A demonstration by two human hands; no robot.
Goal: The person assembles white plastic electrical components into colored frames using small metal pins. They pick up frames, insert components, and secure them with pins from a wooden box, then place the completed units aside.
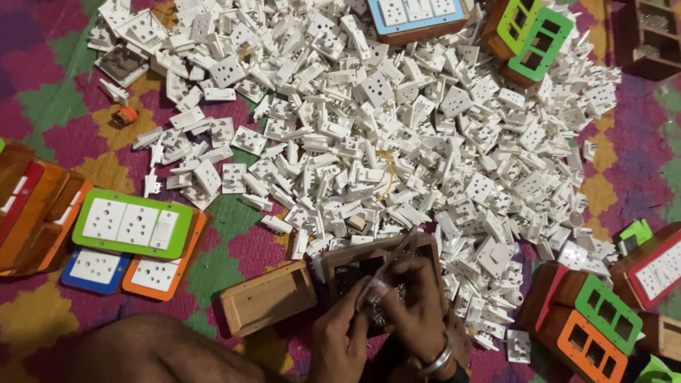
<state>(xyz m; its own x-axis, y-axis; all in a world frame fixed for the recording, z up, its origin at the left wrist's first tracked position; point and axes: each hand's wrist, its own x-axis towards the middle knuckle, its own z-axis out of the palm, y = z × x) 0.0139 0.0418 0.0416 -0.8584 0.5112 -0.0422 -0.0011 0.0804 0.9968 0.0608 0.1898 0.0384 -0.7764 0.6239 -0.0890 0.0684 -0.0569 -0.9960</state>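
Observation:
My left hand (340, 333) and my right hand (418, 312) meet at the bottom centre over an open wooden box (347, 262) filled with small dark metal pieces. Together the fingers pinch a thin clear plastic bag (394, 266) just above the box. A metal bangle (436, 360) circles my right wrist. Right behind the box spreads a huge heap of white socket and switch modules (383, 120).
An empty wooden box (266, 298) lies left of my hands. Green, orange and blue switch plates (135, 225) stack at the left. Coloured frames on wooden boxes (603, 323) sit at the right and top right (528, 35). My knee (156, 351) is at bottom left. A patterned mat (42, 71) lies underneath.

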